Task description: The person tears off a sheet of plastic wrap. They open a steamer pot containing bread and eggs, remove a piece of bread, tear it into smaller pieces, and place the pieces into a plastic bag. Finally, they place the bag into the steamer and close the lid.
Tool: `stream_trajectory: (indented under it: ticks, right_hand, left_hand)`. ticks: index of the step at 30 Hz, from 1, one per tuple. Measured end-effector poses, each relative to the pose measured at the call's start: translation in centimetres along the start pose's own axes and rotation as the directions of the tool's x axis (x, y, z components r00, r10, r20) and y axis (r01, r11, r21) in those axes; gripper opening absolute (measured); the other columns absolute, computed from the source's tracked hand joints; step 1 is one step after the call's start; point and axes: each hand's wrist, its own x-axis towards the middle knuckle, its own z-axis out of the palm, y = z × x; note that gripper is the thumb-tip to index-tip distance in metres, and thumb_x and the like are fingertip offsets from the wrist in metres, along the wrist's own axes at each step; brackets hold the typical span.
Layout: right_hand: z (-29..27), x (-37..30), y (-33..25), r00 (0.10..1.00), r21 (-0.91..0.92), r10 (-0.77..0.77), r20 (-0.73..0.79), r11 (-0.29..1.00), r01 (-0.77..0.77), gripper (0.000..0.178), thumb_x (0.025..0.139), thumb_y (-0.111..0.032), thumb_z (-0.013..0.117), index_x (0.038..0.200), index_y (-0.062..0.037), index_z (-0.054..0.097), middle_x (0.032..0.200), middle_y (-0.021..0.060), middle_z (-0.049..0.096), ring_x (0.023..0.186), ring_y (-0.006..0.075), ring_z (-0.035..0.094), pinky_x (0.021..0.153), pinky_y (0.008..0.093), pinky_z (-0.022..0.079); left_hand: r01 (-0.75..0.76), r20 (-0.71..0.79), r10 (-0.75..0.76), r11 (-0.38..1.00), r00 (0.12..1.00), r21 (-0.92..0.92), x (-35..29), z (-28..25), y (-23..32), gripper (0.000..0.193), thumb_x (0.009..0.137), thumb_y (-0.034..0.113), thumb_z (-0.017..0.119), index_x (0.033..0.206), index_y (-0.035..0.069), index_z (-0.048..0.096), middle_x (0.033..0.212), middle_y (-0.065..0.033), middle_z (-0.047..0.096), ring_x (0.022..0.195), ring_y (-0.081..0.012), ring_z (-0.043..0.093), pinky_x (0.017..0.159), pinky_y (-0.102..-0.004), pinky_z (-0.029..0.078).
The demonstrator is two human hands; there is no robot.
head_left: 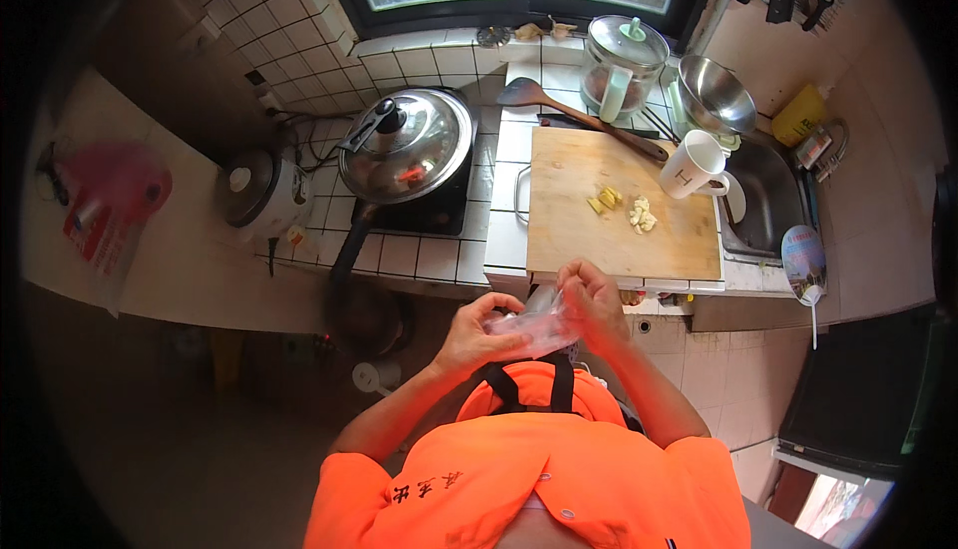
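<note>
A crumpled, clear plastic bag [539,329] is held between my two hands in front of my body, just short of the counter edge. My left hand [481,335] grips its left side, fingers curled round it. On the other side, my right hand [593,305] pinches the upper right part of the bag. Whatever the bag contains cannot be made out. Beyond the hands lies a wooden cutting board [569,165] with yellow slices that look like ginger [605,200] and a pile of pale chopped pieces, perhaps garlic [643,216].
A white mug [689,172] and a wooden spatula [589,120] rest on the board's far part. Left stands a lidded pan [414,155] on a cooktop, its handle toward me; a rice cooker [261,190] is farther left. Glass kettle [621,70], metal bowl [717,95] and sink [763,200] are right.
</note>
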Motion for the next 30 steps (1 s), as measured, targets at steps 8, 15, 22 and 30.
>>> stream_trajectory:
  ticks: [8, 15, 22, 30]
  right_hand:
    - [-1.7, 0.8, 2.0, 0.886, -0.754, -0.364, 0.288, 0.485, 0.444, 0.017, 0.074, -0.008, 0.063, 0.090, -0.0033, 0.061, 0.075, 0.0159, 0.062, 0.067, 0.0284, 0.061, 0.060, 0.0318, 0.047]
    - [-2.1, 1.3, 4.5, 0.994, 0.025, 0.047, 0.094, 0.998, -0.049, 0.014, 0.094, -0.012, 0.051, 0.091, 0.0006, 0.056, 0.085, 0.0053, 0.062, 0.071, 0.0143, 0.059, 0.064, 0.0246, 0.048]
    - [-2.6, 0.9, 4.4, 0.916, 0.461, 0.206, 0.343, 0.813, -0.355, 0.009, 0.087, -0.009, 0.056, 0.090, -0.0007, 0.052, 0.076, 0.0048, 0.058, 0.060, 0.0093, 0.056, 0.053, 0.0235, 0.047]
    - [-4.4, 0.8, 3.9, 0.931, -0.719, -0.047, 0.363, 0.621, 0.312, 0.019, 0.076, -0.013, 0.059, 0.091, -0.0029, 0.062, 0.067, 0.0109, 0.063, 0.060, 0.0168, 0.061, 0.059, 0.0305, 0.048]
  left_hand:
    - [-0.246, -0.175, 0.315, 0.911, 0.933, 0.331, -0.8, -0.5, 0.2, 0.023, 0.073, 0.011, 0.076, 0.090, 0.001, 0.063, 0.067, 0.0045, 0.056, 0.061, -0.0012, 0.048, 0.054, -0.0173, 0.041]
    - [-0.232, -0.322, 0.556, 0.708, 0.766, 0.667, 0.3, -2.1, -3.6, 0.022, 0.073, 0.021, 0.076, 0.077, 0.002, 0.065, 0.051, -0.0041, 0.047, 0.049, -0.0041, 0.045, 0.046, -0.0236, 0.038]
    - [-0.180, -0.494, 0.392, 0.889, 0.776, 0.422, 0.5, -2.6, -4.9, 0.024, 0.086, 0.015, 0.061, 0.068, 0.000, 0.062, 0.056, 0.0040, 0.052, 0.048, -0.0038, 0.044, 0.044, -0.0222, 0.034]
    - [-0.163, -0.357, 0.079, 0.964, 0.931, -0.210, 0.8, 0.6, -2.7, 0.021, 0.089, 0.021, 0.060, 0.088, 0.000, 0.064, 0.069, 0.0020, 0.059, 0.055, -0.0030, 0.049, 0.046, -0.0186, 0.036]
